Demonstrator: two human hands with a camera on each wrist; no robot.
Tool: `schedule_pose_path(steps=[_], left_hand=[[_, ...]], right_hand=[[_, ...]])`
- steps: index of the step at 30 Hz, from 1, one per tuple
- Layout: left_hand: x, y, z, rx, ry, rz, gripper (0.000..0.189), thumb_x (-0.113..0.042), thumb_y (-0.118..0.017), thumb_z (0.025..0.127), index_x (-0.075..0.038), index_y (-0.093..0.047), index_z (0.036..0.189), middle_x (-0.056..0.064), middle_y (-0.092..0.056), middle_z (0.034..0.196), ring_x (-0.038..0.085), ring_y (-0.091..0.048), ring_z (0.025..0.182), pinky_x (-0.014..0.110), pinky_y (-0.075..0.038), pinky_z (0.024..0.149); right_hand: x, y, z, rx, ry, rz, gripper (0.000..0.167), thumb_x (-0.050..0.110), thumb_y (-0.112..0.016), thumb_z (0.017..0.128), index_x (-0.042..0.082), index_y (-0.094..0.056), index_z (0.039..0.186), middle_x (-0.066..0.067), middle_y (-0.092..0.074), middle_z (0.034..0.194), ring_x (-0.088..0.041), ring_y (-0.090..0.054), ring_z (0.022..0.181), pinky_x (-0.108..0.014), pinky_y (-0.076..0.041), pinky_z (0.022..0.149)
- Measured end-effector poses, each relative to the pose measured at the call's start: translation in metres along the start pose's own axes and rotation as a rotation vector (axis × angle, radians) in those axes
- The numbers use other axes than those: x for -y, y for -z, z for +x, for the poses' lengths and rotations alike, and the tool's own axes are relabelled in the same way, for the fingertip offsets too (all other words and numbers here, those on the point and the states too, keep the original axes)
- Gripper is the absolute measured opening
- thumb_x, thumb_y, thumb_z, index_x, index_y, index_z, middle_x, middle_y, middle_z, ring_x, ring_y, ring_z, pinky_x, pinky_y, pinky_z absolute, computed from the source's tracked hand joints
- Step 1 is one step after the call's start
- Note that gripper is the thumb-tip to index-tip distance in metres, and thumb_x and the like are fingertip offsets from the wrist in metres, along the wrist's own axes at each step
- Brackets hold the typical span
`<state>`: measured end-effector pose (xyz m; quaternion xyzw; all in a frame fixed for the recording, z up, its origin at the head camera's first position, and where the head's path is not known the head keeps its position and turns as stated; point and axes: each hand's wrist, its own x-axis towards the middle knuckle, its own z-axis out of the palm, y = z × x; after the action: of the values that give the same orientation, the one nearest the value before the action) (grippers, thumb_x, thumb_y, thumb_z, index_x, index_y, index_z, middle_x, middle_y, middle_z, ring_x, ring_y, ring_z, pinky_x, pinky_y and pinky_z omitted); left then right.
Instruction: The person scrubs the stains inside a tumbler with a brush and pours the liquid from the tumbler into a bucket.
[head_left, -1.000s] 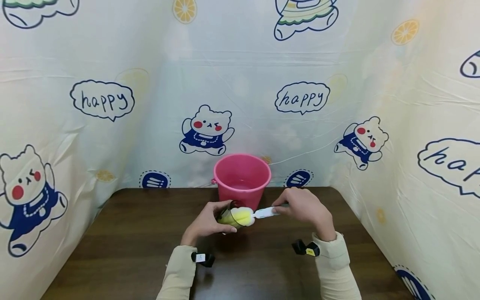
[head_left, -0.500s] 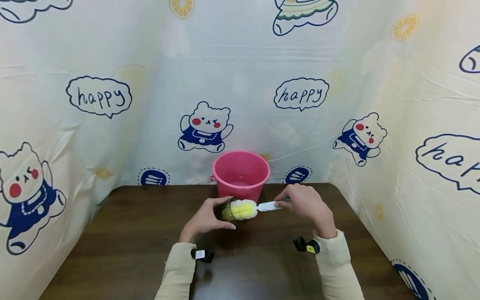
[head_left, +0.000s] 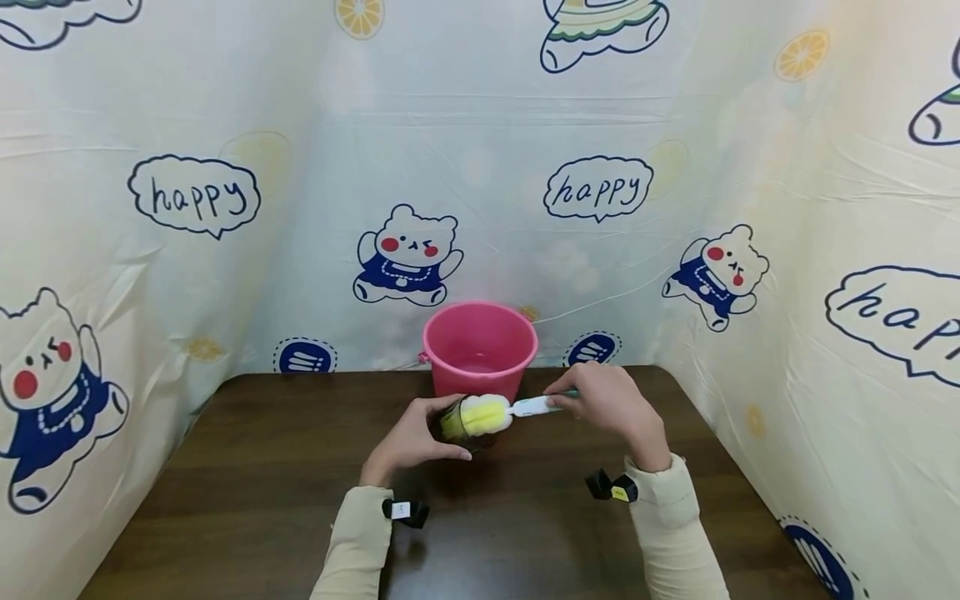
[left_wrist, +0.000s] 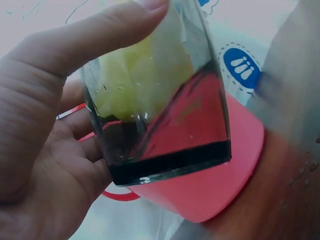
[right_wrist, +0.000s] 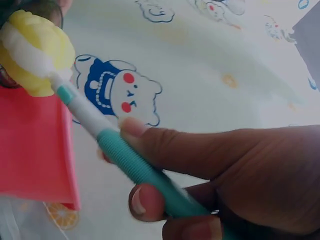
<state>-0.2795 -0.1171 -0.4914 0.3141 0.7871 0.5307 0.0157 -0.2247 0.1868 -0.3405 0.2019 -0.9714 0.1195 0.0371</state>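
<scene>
A dark-tinted glass (left_wrist: 165, 120) lies tipped on its side in my left hand (head_left: 411, 435), the thumb and fingers curled round it and its mouth facing right. My right hand (head_left: 611, 406) grips the white and green handle (right_wrist: 135, 160) of a sponge bottle brush. The yellow and white sponge head (head_left: 483, 415) sits partly inside the glass, with its rear end sticking out of the mouth. Water drops show on the glass wall in the left wrist view. Both hands are raised in front of the pink bucket (head_left: 480, 342).
The bucket stands at the back of the dark brown wooden table (head_left: 262, 500), with some water seemingly inside. A patterned curtain (head_left: 495, 125) hangs behind and along both sides. Each forearm wears a black wrist camera over a cream sleeve.
From a second ago to half a second ago, the brush and right hand shifted slightly right; now they sit slightly back left, deeper in the glass. The left hand still holds the glass.
</scene>
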Motion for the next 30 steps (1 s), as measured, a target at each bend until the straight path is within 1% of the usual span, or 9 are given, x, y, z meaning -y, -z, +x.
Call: schedule_pose_path(steps=[3,6,10,13,15,19,22,25,30], left_hand=[[-0.001,0.001,-0.001,-0.001,0.001,0.015,0.087,-0.029,-0.095,0.07,-0.014,-0.056,0.146,-0.004,-0.061,0.142,0.02,-0.056,0.129,0.046,-0.048,0.108],[-0.003,0.001,-0.002,0.008,0.0,0.014,0.087,-0.031,-0.095,0.07,-0.014,-0.056,0.146,-0.002,-0.06,0.143,0.021,-0.056,0.13,0.048,-0.048,0.108],[-0.005,0.0,-0.001,0.019,-0.008,0.002,0.088,-0.031,-0.094,0.071,-0.014,-0.055,0.148,-0.004,-0.06,0.143,0.02,-0.056,0.129,0.047,-0.049,0.107],[-0.007,0.0,0.0,0.019,-0.017,-0.005,0.087,-0.029,-0.094,0.071,-0.015,-0.055,0.148,-0.007,-0.062,0.139,0.018,-0.056,0.125,0.044,-0.049,0.106],[-0.008,0.0,0.0,0.016,-0.019,-0.005,0.086,-0.028,-0.095,0.071,-0.018,-0.056,0.147,-0.008,-0.063,0.137,0.017,-0.056,0.123,0.043,-0.05,0.105],[-0.009,0.0,-0.001,0.001,-0.007,0.012,0.086,-0.03,-0.095,0.07,-0.019,-0.057,0.146,-0.007,-0.063,0.138,0.018,-0.057,0.124,0.044,-0.05,0.106],[-0.008,0.0,-0.002,-0.007,0.0,0.021,0.086,-0.033,-0.095,0.07,-0.017,-0.057,0.146,-0.004,-0.061,0.142,0.021,-0.056,0.129,0.047,-0.049,0.107],[-0.005,0.0,-0.002,-0.007,-0.004,0.014,0.087,-0.033,-0.095,0.07,-0.016,-0.057,0.146,-0.003,-0.06,0.144,0.022,-0.056,0.132,0.048,-0.049,0.107],[0.0,-0.001,-0.001,-0.003,-0.002,-0.034,0.087,-0.029,-0.094,0.072,-0.015,-0.054,0.148,-0.004,-0.06,0.143,0.021,-0.056,0.129,0.047,-0.049,0.108]], right_hand=[[0.0,-0.004,0.001,0.042,0.005,-0.008,0.014,0.031,-0.079,0.089,0.025,-0.084,0.101,0.012,-0.072,0.084,-0.007,-0.053,0.067,-0.027,-0.046,0.057],[0.003,-0.004,-0.001,0.071,0.045,-0.003,0.014,0.03,-0.08,0.088,0.025,-0.084,0.101,0.013,-0.074,0.086,-0.006,-0.054,0.066,-0.026,-0.047,0.057],[0.008,0.004,-0.001,0.058,0.079,0.015,0.014,0.029,-0.08,0.089,0.025,-0.083,0.102,0.013,-0.071,0.08,-0.006,-0.053,0.063,-0.027,-0.046,0.055],[0.007,0.009,0.004,0.047,0.071,0.02,0.015,0.029,-0.078,0.09,0.025,-0.083,0.104,0.011,-0.07,0.079,-0.004,-0.054,0.059,-0.027,-0.046,0.055],[0.006,0.008,0.007,0.058,0.056,0.02,0.015,0.03,-0.078,0.091,0.024,-0.083,0.103,0.01,-0.069,0.078,-0.004,-0.055,0.057,-0.028,-0.046,0.054],[0.003,0.004,0.01,0.08,0.024,0.009,0.012,0.03,-0.079,0.089,0.021,-0.084,0.096,0.011,-0.07,0.079,-0.006,-0.055,0.063,-0.028,-0.046,0.057],[0.003,0.005,0.008,0.111,0.039,0.017,0.01,0.029,-0.08,0.089,0.02,-0.084,0.094,0.013,-0.071,0.081,-0.008,-0.053,0.07,-0.027,-0.046,0.059],[0.003,0.009,0.005,0.129,0.069,0.042,0.009,0.027,-0.079,0.09,0.021,-0.084,0.093,0.014,-0.07,0.08,-0.008,-0.053,0.07,-0.027,-0.046,0.059],[0.003,0.017,0.005,0.134,0.07,0.087,0.007,0.025,-0.077,0.092,0.021,-0.082,0.093,0.01,-0.062,0.069,-0.01,-0.052,0.061,-0.028,-0.045,0.056]])
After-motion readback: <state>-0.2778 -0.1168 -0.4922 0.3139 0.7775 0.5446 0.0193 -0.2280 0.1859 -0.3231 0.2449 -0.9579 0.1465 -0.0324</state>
